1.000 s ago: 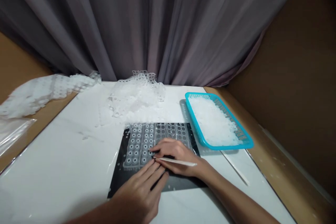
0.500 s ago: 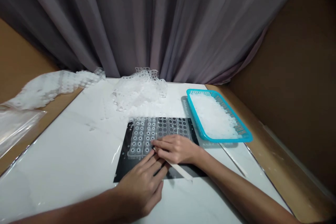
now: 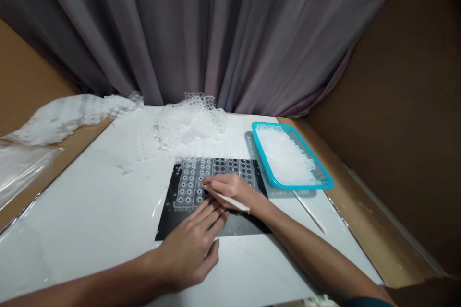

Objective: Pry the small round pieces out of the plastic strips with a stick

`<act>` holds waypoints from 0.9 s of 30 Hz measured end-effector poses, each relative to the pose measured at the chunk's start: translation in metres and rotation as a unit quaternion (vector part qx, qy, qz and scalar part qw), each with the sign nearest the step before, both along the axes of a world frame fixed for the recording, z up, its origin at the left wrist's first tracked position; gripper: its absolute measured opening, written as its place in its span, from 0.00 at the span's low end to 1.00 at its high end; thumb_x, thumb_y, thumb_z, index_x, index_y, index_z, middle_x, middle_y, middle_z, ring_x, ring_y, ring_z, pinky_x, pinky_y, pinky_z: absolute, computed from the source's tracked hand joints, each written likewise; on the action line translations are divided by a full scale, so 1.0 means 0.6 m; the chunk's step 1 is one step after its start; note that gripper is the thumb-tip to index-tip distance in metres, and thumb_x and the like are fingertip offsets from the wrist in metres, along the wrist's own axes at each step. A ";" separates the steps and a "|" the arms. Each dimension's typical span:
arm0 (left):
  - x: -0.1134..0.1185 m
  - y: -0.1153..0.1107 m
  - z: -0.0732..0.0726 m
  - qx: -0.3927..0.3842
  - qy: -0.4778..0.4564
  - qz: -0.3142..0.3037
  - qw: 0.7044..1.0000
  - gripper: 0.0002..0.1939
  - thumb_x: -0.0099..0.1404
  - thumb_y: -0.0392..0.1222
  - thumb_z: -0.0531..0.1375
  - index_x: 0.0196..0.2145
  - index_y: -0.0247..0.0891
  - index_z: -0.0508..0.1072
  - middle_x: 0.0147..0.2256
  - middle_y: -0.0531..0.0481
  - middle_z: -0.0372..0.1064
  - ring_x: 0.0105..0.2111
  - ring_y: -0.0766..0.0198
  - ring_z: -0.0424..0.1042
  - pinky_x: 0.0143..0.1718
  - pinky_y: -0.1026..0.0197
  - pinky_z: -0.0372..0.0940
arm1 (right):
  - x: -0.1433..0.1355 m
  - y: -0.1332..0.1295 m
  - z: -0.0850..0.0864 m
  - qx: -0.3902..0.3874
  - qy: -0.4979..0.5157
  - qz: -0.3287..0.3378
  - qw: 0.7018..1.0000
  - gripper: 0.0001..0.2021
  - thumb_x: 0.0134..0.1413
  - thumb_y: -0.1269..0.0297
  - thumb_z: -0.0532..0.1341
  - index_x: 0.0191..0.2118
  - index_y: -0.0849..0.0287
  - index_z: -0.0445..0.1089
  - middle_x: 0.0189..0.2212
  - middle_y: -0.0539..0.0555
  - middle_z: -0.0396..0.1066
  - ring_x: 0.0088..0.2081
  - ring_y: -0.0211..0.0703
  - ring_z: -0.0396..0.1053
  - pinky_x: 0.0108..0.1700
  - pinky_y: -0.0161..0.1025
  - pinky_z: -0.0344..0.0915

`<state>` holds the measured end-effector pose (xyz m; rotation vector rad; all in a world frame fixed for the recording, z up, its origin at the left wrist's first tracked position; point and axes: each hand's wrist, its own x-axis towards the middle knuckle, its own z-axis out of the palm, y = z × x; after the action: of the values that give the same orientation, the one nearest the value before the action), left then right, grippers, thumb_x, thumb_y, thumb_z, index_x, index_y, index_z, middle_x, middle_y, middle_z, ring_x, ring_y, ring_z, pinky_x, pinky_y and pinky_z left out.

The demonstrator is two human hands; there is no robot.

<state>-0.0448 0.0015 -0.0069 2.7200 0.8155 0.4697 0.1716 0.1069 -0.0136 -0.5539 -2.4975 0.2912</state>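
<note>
Here, hands (image 3: 192, 247) partly cover a translucent, ring-dotted sheet (image 3: 184, 185).

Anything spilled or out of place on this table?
Yes: small white bits lie scattered on the left of the black mat, outside the neat rows of the ringed sheet. Behind, perforated scraps form a crumpled heap.

The hands (image 3: 190, 249) are bare, with slim fingers (image 3: 206, 215). Both forearms (image 3: 306, 245) are bare as far as they show, slender and smooth. On the right arm, a dark teal sleeve (image 3: 369, 302) shows its edge.
</note>
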 end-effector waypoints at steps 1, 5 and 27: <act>0.000 0.000 -0.002 0.011 0.000 -0.002 1.000 0.39 0.70 0.33 0.58 0.77 0.31 0.57 0.71 0.36 0.65 0.73 0.44 0.63 0.76 0.36 0.57 | -0.002 -0.002 0.000 -0.037 0.023 -0.011 0.999 0.07 0.76 0.71 0.59 0.46 0.60 0.75 0.51 0.61 0.83 0.47 0.45 0.83 0.46 0.39 0.80; 0.000 -0.001 -0.005 0.046 0.009 -0.004 0.999 0.38 0.70 0.31 0.57 0.76 0.29 0.58 0.73 0.36 0.63 0.74 0.46 0.61 0.77 0.38 0.55 | -0.004 -0.016 0.028 -0.113 0.129 -0.095 0.981 0.11 0.77 0.66 0.59 0.43 0.57 0.78 0.50 0.59 0.84 0.48 0.45 0.84 0.49 0.41 0.80; 0.005 -0.002 -0.008 0.109 0.044 0.042 0.992 0.39 0.74 0.36 0.58 0.79 0.34 0.53 0.78 0.38 0.51 0.79 0.41 0.44 0.76 0.37 0.56 | 0.195 0.004 0.150 -0.070 0.141 -0.422 0.893 0.12 0.68 0.50 0.67 0.40 0.52 0.82 0.44 0.57 0.85 0.47 0.58 0.83 0.53 0.52 0.76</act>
<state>-0.0419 0.0002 -0.0114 2.9343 0.9558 0.4848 0.2887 0.1091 0.0764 -1.4625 -1.7543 0.1843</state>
